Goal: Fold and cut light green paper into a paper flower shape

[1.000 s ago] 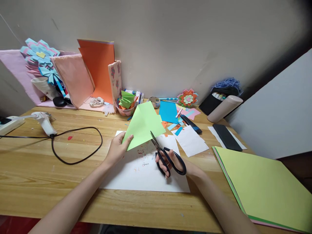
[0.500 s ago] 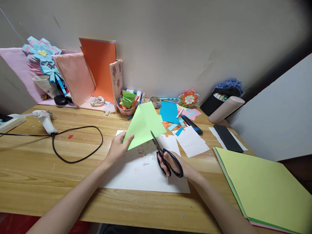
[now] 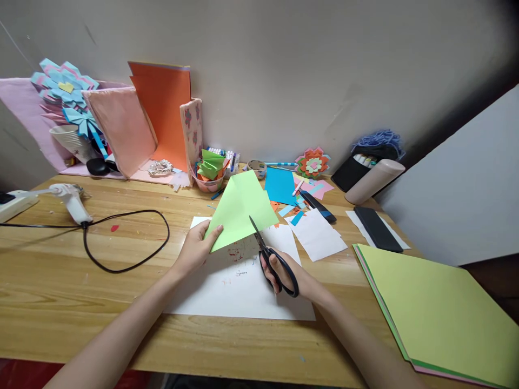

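1. Two bare hands, both busy near the middle of the frame. The left hand [image 3: 193, 247] has the lower-left corner of a light green sheet of paper [image 3: 242, 208] pinched, thumb on top.
2. That green sheet is pretty much dead center, held at a slant over a white sheet [image 3: 231, 296] with colored smudges on it.
3. The right hand [image 3: 284, 267], just right of center, is wrapped around black-handled scissors [image 3: 264, 248], fingers through the loops. A blade lies over the green sheet's lower edge; honestly can't tell if it's biting in.
4. A bit right of center, further back, there's a blue sheet [image 3: 279, 185], with an orange-and-pink paper flower [image 3: 313, 162] behind it.
5. Upper left is kinda crowded: a blue-and-pink paper flower [image 3: 65, 84], plus orange sheets [image 3: 168, 116] standing in a pink organizer [image 3: 121, 129].
6. Far left, a white glue gun [image 3: 73, 204] with a looped black cord [image 3: 165, 243].
7. Lower right, a stack of colored paper [image 3: 438, 308], yellow-green on top, with a black phone [image 3: 377, 229] just above it.
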Demonstrator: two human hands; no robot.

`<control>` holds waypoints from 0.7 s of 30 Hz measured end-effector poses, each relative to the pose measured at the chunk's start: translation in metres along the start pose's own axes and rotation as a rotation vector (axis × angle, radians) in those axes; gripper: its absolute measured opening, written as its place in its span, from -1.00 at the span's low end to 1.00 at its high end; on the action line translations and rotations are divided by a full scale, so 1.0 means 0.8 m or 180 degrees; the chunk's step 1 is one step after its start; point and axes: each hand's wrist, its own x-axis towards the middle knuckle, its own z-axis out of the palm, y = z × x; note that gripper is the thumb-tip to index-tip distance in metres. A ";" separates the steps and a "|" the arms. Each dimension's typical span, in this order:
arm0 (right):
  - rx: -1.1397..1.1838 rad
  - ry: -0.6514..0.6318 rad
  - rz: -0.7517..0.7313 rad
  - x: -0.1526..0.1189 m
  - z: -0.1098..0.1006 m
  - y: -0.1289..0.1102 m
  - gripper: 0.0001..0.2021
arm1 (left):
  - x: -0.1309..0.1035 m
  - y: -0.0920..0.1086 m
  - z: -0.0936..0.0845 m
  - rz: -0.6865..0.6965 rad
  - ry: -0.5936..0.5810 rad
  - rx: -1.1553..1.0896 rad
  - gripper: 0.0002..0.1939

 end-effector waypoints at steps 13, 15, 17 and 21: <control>-0.0259 0.0338 0.0048 0.003 0.005 0.003 -0.48 | -0.004 0.007 -0.001 -0.0129 -0.0098 0.0032 -0.61; -0.0214 0.0239 -0.0013 0.002 0.005 0.002 -0.45 | -0.005 0.009 0.000 -0.0182 -0.0162 0.0026 -0.60; -0.0094 0.0141 -0.0042 0.003 0.005 0.001 -0.39 | -0.007 0.011 0.001 -0.0227 -0.0247 0.0025 -0.59; 0.0005 0.0144 -0.0004 0.003 0.007 -0.003 -0.35 | -0.012 0.015 0.003 -0.0255 -0.0350 0.0043 -0.56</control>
